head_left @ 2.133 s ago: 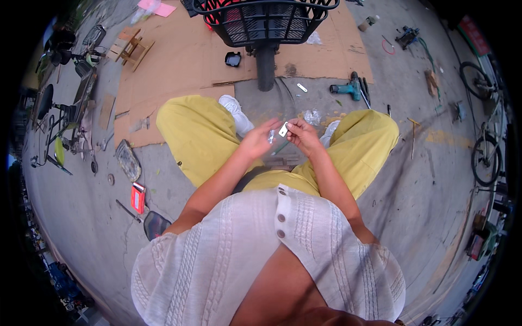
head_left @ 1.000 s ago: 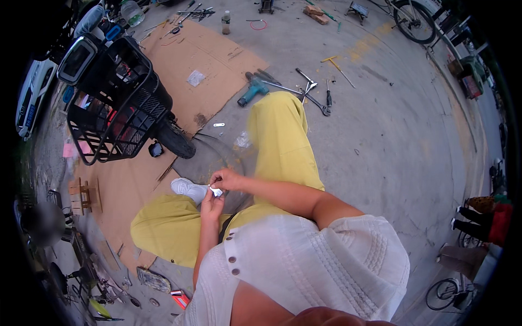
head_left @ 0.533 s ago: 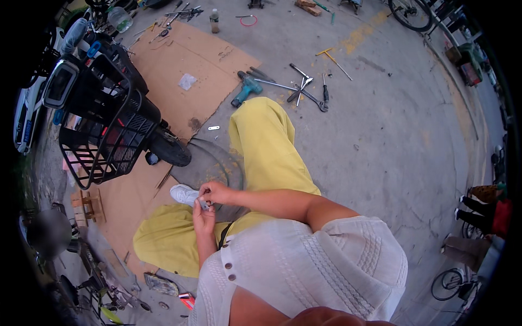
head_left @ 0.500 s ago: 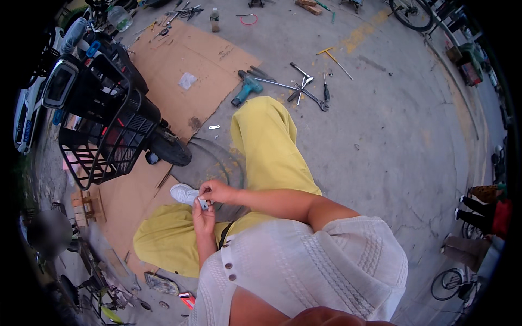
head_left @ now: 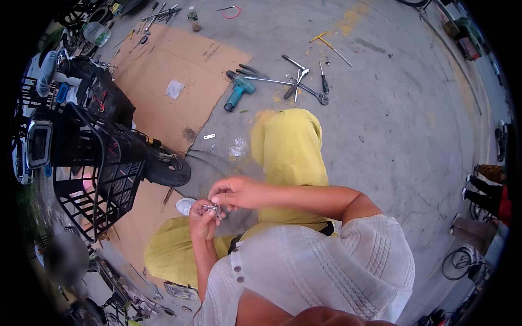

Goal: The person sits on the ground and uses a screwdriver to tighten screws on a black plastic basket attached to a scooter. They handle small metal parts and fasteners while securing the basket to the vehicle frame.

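Gripping small metal piece [head_left: 213,208] in left hand [head_left: 202,223], pinching with right hand [head_left: 236,192]; probably light, stiff; best held by edges.

We count one left hand [head_left: 202,221], one right hand [head_left: 235,192] and at least one small metal piece [head_left: 217,209]. On the ground we list one teal cordless drill [head_left: 236,93], one yellow T-handle wrench [head_left: 331,48], one adjustable wrench [head_left: 319,98], one screwdriver [head_left: 324,83], one white slotted plate [head_left: 209,136] and two clear plastic bags [head_left: 174,89]. We further enter one black wire basket [head_left: 120,187] and one white shoe [head_left: 185,206].
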A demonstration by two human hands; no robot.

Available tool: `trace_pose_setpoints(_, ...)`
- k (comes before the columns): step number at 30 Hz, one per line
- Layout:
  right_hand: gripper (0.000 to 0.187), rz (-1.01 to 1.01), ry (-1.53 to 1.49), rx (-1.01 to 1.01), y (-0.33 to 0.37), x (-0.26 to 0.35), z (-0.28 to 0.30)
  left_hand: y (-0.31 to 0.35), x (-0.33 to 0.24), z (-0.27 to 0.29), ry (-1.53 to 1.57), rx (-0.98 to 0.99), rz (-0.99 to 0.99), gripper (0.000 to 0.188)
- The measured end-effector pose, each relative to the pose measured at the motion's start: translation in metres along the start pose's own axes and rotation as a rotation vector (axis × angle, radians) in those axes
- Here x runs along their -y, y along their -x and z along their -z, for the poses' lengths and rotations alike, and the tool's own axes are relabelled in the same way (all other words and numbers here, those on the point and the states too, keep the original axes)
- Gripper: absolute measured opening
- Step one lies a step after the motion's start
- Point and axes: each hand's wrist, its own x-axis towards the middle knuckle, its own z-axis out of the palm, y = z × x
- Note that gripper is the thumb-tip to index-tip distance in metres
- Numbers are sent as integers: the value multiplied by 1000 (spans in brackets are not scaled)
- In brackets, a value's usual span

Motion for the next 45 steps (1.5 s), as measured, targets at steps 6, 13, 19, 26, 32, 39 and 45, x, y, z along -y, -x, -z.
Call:
trace_pose_setpoints(6, 21, 540, 196, -832, 17, 97, 212, -40, 32, -8, 412, 45, 88, 24)
trace_pose_setpoints(13, 42, -498, 797, -1404, 34, -173, 576, -104, 41, 9, 428, 118, 203, 24)
trace_pose_setpoints(19, 63, -798, 876, -1546, 3, -234, 574, -130, 52, 17, 387, 3, 282, 19)
trace_pose_setpoints(26, 47, -701, 917, -1625, 7, -244, 594, -146, 67, 23, 338, -20, 401, 13)
trace_pose_setpoints(32, 25, 39, -786, -1201, 16, -224, 591, -151, 67, 18, 331, -139, 387, 15)
trace_pose_setpoints(39, 18, 596, -754, -695, 4, -89, 393, -131, 68, 16, 444, -172, 247, 17)
trace_pose_setpoints(45, 22, 503, -206, -544, 13, 58, 285, -106, 41, -6, 350, -140, 32, 16)
